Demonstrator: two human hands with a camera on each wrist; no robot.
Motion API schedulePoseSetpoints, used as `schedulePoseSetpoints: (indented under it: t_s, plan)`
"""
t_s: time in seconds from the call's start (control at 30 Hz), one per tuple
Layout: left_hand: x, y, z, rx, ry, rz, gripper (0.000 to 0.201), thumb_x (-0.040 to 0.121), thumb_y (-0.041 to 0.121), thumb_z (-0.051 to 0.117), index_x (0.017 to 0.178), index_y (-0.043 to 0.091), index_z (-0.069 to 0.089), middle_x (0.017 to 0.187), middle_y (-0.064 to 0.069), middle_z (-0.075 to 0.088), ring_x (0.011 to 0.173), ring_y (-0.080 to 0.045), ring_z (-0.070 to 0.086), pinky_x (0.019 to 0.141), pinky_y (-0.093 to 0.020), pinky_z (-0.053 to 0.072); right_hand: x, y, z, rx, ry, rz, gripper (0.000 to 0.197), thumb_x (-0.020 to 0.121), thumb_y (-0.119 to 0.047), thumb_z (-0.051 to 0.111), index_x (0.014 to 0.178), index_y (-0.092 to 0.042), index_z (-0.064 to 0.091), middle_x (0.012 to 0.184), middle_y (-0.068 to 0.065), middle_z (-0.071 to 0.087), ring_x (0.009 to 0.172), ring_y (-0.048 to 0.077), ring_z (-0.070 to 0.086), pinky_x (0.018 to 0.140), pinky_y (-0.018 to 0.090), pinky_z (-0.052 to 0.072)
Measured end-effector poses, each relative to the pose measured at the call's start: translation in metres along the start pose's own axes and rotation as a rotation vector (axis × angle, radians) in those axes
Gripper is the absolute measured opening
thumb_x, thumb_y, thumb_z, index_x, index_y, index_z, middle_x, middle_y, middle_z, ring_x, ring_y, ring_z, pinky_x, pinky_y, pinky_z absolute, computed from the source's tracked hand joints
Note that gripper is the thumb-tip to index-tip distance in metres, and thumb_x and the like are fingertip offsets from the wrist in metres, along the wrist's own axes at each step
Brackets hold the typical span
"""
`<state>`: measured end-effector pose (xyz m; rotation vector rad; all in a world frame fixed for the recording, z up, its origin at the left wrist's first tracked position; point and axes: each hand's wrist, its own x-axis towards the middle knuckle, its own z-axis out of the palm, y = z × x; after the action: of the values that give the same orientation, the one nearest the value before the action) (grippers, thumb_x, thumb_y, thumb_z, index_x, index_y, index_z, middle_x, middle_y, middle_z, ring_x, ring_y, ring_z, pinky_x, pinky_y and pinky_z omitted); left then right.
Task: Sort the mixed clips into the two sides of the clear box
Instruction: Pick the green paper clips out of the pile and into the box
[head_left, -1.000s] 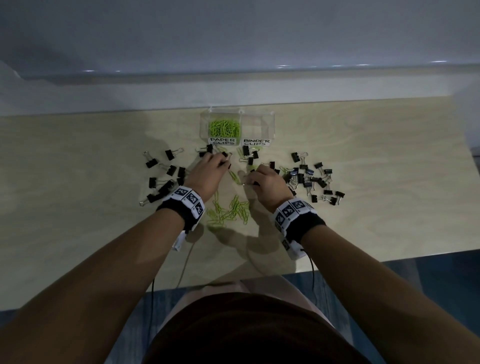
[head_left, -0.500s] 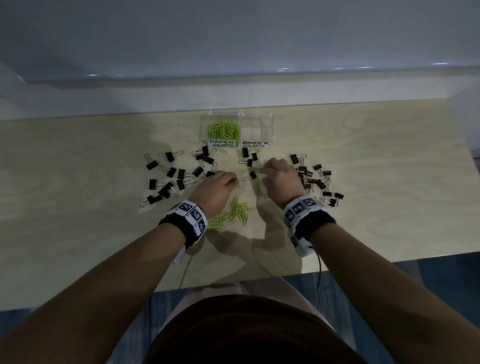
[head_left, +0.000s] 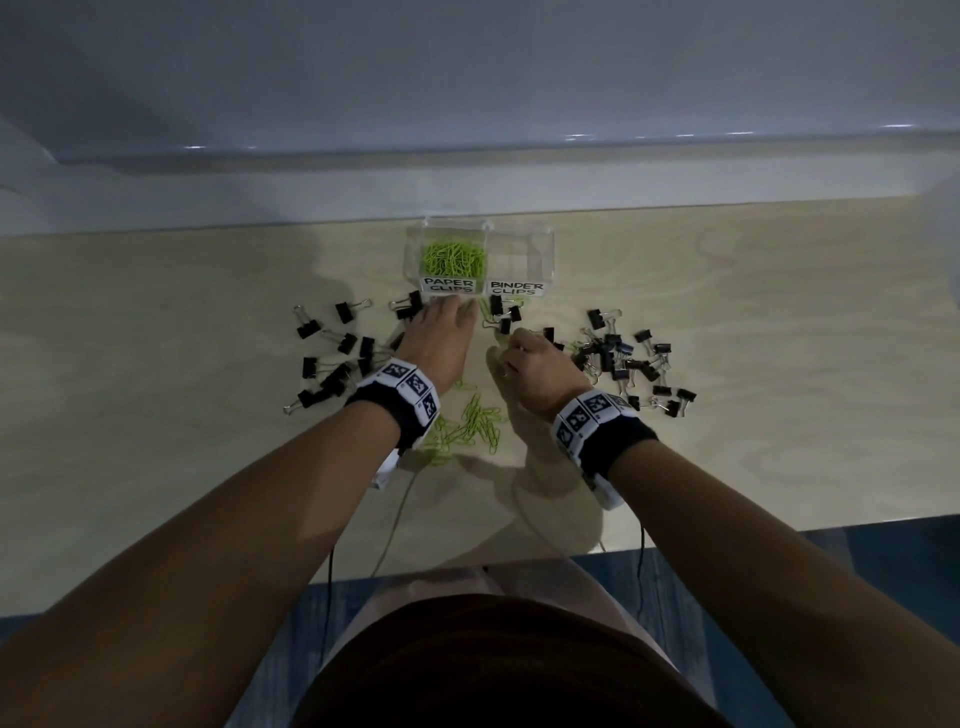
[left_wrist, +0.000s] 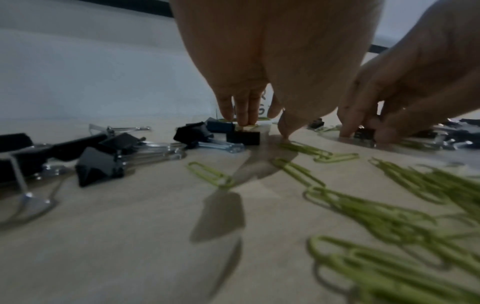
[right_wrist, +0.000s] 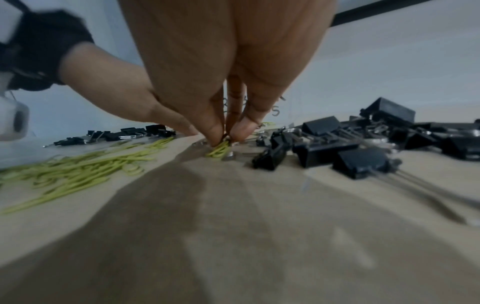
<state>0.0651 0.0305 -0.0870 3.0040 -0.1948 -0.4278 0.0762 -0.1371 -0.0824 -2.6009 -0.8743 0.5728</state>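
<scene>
A scatter of black binder clips (head_left: 332, 364) lies at the left of the counter (head_left: 156, 467). The left hand (head_left: 439, 340) reaches forward with straight fingers, tips touching the counter just before the clear box (head_left: 540, 249), whose left side holds green paper clips (head_left: 453, 260). More loose paper clips (head_left: 475, 423) lie between the wrists. The right hand (head_left: 535, 369) pinches a few green clips (right_wrist: 219, 151) against the counter, beside another pile of binder clips (head_left: 628, 361).

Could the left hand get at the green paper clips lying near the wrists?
Probably yes: the green paper clips lie uncovered on the table beside the left hand's wrist.
</scene>
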Motion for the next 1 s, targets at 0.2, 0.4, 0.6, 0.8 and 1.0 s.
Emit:
schedulePoseSetpoints:
  t_s: [0.2,0.4,0.6,0.8,1.0]
  plan:
    - [-0.004,0.010,-0.002,0.051,-0.018,-0.016,0.059,0.084,0.002,0.045,0.140,0.012,0.030,0.124,-0.018,0.040,0.114,-0.036,0.040,0.092,-0.045,0.040,-0.007,0.024,-0.012,0.060,0.131,0.071,0.013,0.078,-0.007,0.057,0.084,0.003,0.063,0.091,0.016,0.055,0.075,0.032,0.056,0.064,0.041,0.052]
    - [-0.047,0.028,0.005,0.065,-0.087,0.024,0.056,0.082,0.002,0.045,0.137,0.001,0.035,0.130,-0.017,0.040,0.119,-0.032,0.040,0.102,-0.040,0.036,-0.018,0.058,-0.028,-0.009,0.357,0.223,0.013,0.077,-0.004,0.061,0.088,0.001,0.066,0.090,0.015,0.059,0.080,0.033,0.057,0.070,0.041,0.053]
    - [-0.043,0.035,0.001,0.020,-0.045,0.094,0.059,0.081,-0.002,0.045,0.139,0.002,0.034,0.139,-0.016,0.036,0.128,-0.032,0.034,0.107,-0.042,0.032,-0.018,0.028,-0.012,-0.208,0.336,0.127,0.019,0.075,-0.018,0.065,0.092,-0.012,0.069,0.097,0.004,0.065,0.090,0.031,0.056,0.083,0.050,0.040]
    - [-0.008,0.023,-0.003,0.069,-0.064,0.193,0.074,0.083,-0.004,0.044,0.149,0.014,0.015,0.157,-0.003,0.011,0.142,-0.028,0.016,0.115,-0.047,0.019,-0.017,-0.005,0.010,-0.285,0.155,0.204,0.039,0.086,-0.032,0.053,0.123,-0.020,0.052,0.127,-0.003,0.053,0.117,0.031,0.046,0.097,0.067,0.027]
    - [0.007,0.012,-0.003,0.117,-0.111,0.225,0.058,0.098,0.021,0.039,0.149,0.019,0.013,0.159,0.002,0.008,0.142,-0.027,0.017,0.111,-0.049,0.024,-0.039,-0.021,0.022,-0.276,0.145,0.128,0.042,0.087,-0.039,0.051,0.125,-0.021,0.047,0.122,-0.001,0.050,0.118,0.030,0.047,0.098,0.070,0.025]
